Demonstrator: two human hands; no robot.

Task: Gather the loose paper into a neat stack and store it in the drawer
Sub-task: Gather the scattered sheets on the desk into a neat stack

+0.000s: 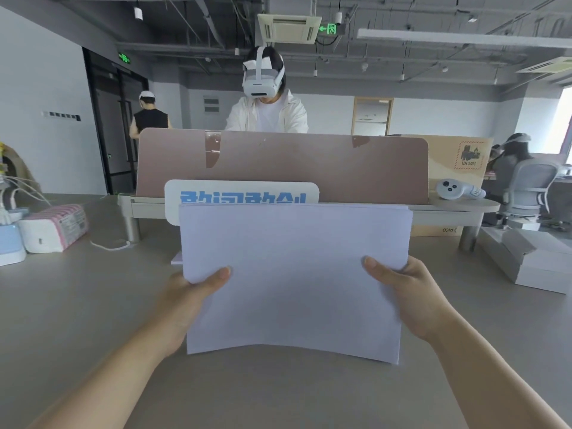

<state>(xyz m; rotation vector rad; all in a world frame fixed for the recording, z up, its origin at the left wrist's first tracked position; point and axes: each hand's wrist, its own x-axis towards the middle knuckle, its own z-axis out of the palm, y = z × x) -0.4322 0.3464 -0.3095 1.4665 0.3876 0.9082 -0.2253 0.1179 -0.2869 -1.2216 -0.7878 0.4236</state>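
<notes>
The paper stack [294,274] is held up off the tabletop [77,320] in front of the person, its sheets roughly squared, with the top edge showing several slightly offset layers and the bottom edge bowed upward in the middle. The left hand [188,301] grips the stack's left edge, thumb pressed on the near face and the other fingers hidden behind the sheets. The right hand [414,298] clamps the right edge the same way, thumb lying across the near face, fingers out of sight behind. Both forearms reach in from the bottom corners of the view.

A small corner of another white sheet [176,260] peeks out on the tabletop just beyond the stack's lower left side. Behind the stack stands a white sign with blue characters [241,193], mostly covered by the paper, and behind that a pinkish-brown desk divider [278,162] with patches of tape. A white handheld controller [458,189] rests on the raised shelf at the divider's right end, in front of a cardboard box [458,156]. To the left on the tabletop lies a pack of tissues in pink-striped wrapping [54,227], beside a pale blue object. To the right sit open white boxes [532,258]. Beyond the divider a person in a white headset [263,78] stands facing this way.
</notes>
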